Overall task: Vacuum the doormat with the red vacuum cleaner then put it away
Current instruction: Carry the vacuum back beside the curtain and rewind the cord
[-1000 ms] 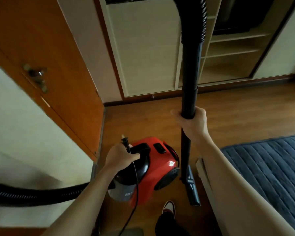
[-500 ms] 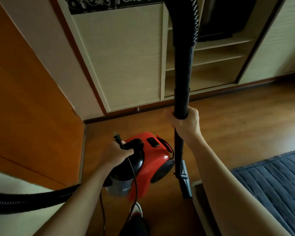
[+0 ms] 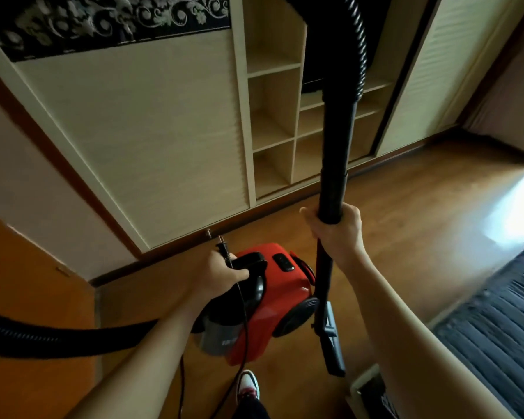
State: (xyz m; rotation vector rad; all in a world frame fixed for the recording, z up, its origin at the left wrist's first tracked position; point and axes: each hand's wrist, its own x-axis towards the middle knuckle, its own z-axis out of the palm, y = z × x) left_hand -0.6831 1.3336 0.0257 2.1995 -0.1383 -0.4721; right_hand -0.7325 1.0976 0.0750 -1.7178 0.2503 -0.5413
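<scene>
The red vacuum cleaner (image 3: 285,297) sits low in the middle over the wood floor (image 3: 421,213), right by the person's shoe (image 3: 248,385). The left hand (image 3: 221,273) has its fingers wrapped round the black carry handle (image 3: 253,260), with the plug (image 3: 223,247) caught in the same grip. The right hand (image 3: 339,234) is clamped on the black wand (image 3: 335,176). Same grips as half a second back, but the wardrobe shelves (image 3: 273,128) now loom closer and the dark quilted mat (image 3: 502,328) has slid to the right edge.

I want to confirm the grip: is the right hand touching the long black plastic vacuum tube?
Touching. The head view shows the right hand wrapped round the long black plastic vacuum tube, with no gap.
</scene>
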